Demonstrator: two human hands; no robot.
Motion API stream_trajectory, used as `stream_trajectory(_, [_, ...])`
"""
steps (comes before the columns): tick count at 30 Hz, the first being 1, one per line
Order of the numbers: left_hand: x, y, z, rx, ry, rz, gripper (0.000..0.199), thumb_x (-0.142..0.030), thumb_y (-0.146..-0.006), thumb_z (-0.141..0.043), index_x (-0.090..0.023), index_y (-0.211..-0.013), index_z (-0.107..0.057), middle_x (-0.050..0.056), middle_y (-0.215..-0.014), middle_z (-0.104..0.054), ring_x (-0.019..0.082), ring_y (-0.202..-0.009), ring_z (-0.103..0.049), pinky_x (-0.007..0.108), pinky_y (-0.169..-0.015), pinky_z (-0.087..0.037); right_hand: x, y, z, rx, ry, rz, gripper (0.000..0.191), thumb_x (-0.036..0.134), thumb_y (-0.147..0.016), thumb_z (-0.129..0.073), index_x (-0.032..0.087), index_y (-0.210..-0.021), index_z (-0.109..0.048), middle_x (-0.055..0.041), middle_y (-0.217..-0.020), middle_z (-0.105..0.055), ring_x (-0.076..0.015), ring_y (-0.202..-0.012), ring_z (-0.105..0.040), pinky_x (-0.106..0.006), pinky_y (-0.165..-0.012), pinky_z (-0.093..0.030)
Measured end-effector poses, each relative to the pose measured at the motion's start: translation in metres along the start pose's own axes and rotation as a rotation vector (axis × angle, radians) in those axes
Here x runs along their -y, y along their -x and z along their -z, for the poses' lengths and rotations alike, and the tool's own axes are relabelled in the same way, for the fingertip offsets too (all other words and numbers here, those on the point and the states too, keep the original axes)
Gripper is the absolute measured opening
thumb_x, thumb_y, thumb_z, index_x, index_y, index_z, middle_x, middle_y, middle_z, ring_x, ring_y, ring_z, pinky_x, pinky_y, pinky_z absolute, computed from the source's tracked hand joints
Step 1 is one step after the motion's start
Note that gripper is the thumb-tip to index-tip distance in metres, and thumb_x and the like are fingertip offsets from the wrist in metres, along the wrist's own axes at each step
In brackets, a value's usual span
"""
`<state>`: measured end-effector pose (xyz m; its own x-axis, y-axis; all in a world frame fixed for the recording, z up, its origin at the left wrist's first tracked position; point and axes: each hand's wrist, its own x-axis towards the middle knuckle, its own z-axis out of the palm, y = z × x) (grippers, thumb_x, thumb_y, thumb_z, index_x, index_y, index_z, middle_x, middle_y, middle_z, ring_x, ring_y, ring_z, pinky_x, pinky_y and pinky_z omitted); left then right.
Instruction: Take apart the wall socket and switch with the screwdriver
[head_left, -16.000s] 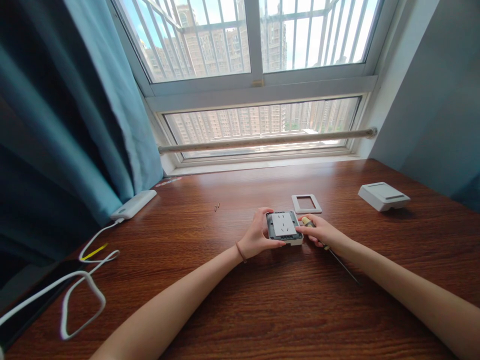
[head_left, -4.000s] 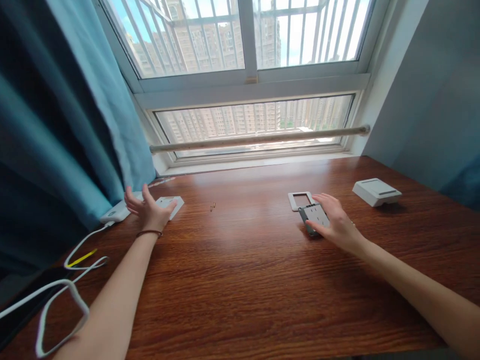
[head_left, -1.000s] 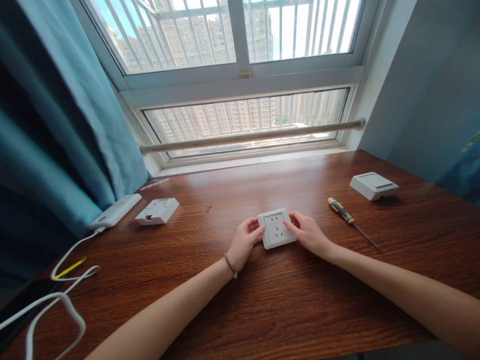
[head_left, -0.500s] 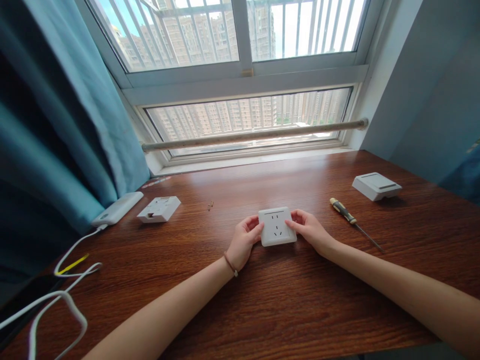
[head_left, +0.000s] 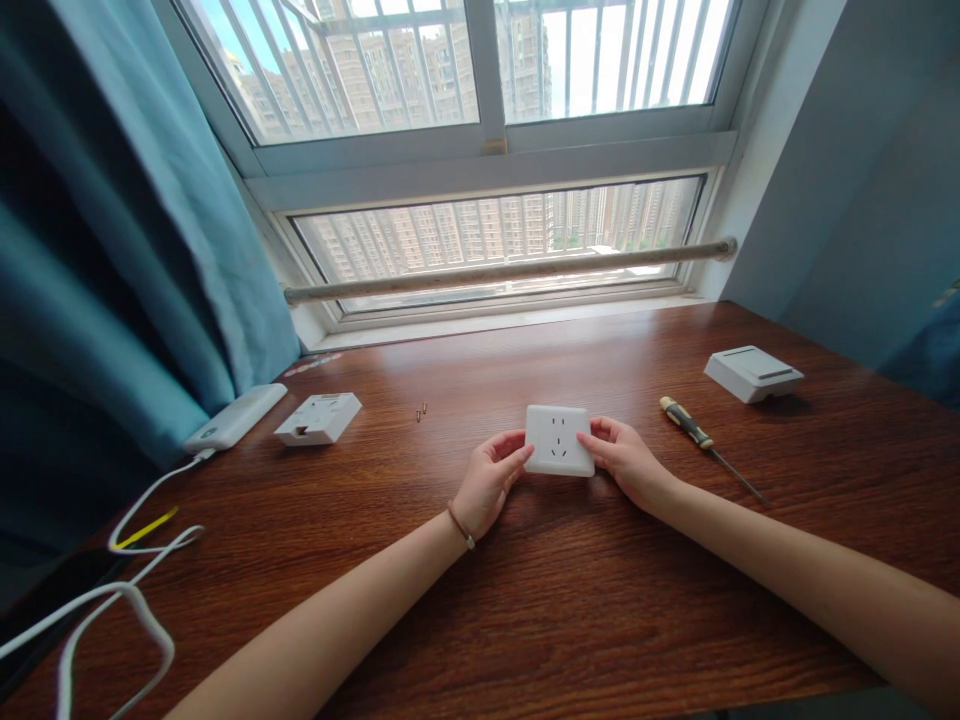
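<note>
Above desk (head_left: pixel 570 600), socket (head_left: pixel 558 440) between hands (head_left: pixel 559 470)

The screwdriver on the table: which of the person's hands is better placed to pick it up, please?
Probably the right hand: the screwdriver lies just to its right, while the left hand sits beyond the socket that both hold.

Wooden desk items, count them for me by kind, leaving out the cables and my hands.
White square wall socket, held in both hands: 1
White back box: 1
White switch unit: 1
White power bank: 1
Yellow-and-black-handled screwdriver: 1
Small brass screws: 2
Total: 7
</note>
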<state>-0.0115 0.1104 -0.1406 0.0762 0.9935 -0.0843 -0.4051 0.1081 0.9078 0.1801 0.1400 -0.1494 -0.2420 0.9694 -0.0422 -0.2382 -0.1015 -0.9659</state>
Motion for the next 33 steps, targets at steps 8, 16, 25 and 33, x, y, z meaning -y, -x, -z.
stream_trajectory(8, [0.002, 0.003, 0.000, 0.128, -0.129, 0.014, 0.032, -0.027, -0.069, -0.071, -0.012, -0.096, -0.063, 0.010, -0.099, -0.067, 0.021, -0.089, -0.063, 0.029, -0.072, -0.051, -0.002, 0.004, -0.006, -0.003, -0.087, 0.049, 0.033, 0.035, -0.065, -0.073, 0.017, -0.090, -0.060, -0.0056, -0.094, -0.067, -0.0212, -0.089, -0.063, -0.032, -0.076, -0.051])
stream_trajectory(16, [-0.027, -0.011, 0.015, -0.230, 0.004, 0.042, 0.027, -0.010, -0.062, -0.070, -0.008, -0.088, -0.062, 0.014, -0.086, -0.069, 0.015, -0.065, -0.064, 0.023, -0.056, -0.050, 0.007, 0.009, -0.012, 0.036, -0.119, -0.070, 0.035, 0.032, -0.065, -0.075, 0.018, -0.091, -0.056, -0.0034, -0.084, -0.067, -0.0153, -0.074, -0.065, -0.027, -0.067, -0.052])
stream_trajectory(25, [-0.093, -0.039, 0.135, -0.752, -0.023, -0.253, 0.015, -0.001, -0.069, -0.057, -0.012, -0.079, -0.054, 0.000, -0.065, -0.061, 0.006, -0.049, -0.055, 0.016, -0.048, -0.044, 0.001, 0.007, -0.011, 0.066, -0.073, -0.085, 0.035, 0.035, -0.064, -0.075, 0.017, -0.088, -0.057, -0.0027, -0.075, -0.066, -0.0132, -0.068, -0.064, -0.026, -0.063, -0.052])
stream_trajectory(33, [-0.089, -0.056, 0.193, -0.985, -0.051, -0.228, 0.024, -0.024, -0.085, -0.053, -0.013, -0.107, -0.053, 0.007, -0.103, -0.059, 0.016, -0.086, -0.060, 0.033, -0.073, -0.052, 0.000, 0.007, -0.010, 0.067, -0.063, -0.079, 0.034, 0.035, -0.065, -0.075, 0.017, -0.088, -0.056, -0.0027, -0.074, -0.066, -0.0134, -0.067, -0.064, -0.026, -0.061, -0.053])
